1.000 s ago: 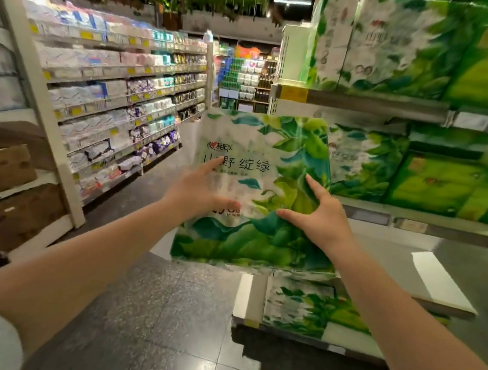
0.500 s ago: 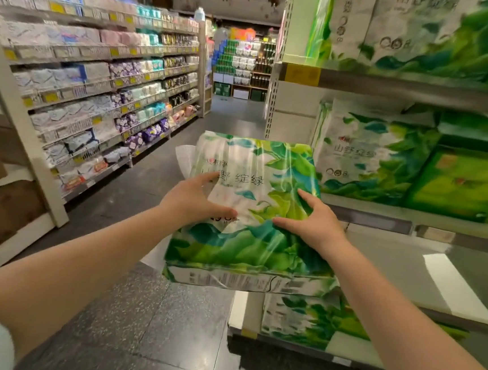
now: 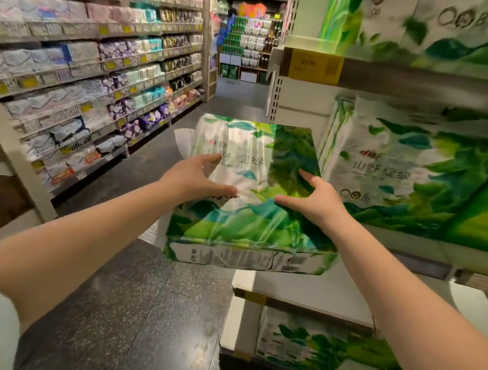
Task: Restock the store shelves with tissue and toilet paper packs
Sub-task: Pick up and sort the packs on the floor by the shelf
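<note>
A large green-and-white tissue pack (image 3: pixel 249 214) with leaf print is held in the air in front of me, tilted with its top face up. My left hand (image 3: pixel 196 177) grips its left side, thumb on the top face. My right hand (image 3: pixel 315 203) grips its right side, thumb on top as well. The pack hangs just left of the middle shelf (image 3: pixel 425 259) on the right, where a matching pack (image 3: pixel 408 175) stands upright.
More green packs fill the top shelf (image 3: pixel 427 26) and the bottom shelf (image 3: pixel 320 348) on the right. A yellow price tag (image 3: pixel 315 67) sits on the upper shelf edge. Across the dark tiled aisle (image 3: pixel 143 309), long shelves (image 3: pixel 92 83) hold several small packs.
The pack has tipped from upright to nearly flat and come closer to the right shelf. Both hands keep their hold. My view has moved nearer the shelves.
</note>
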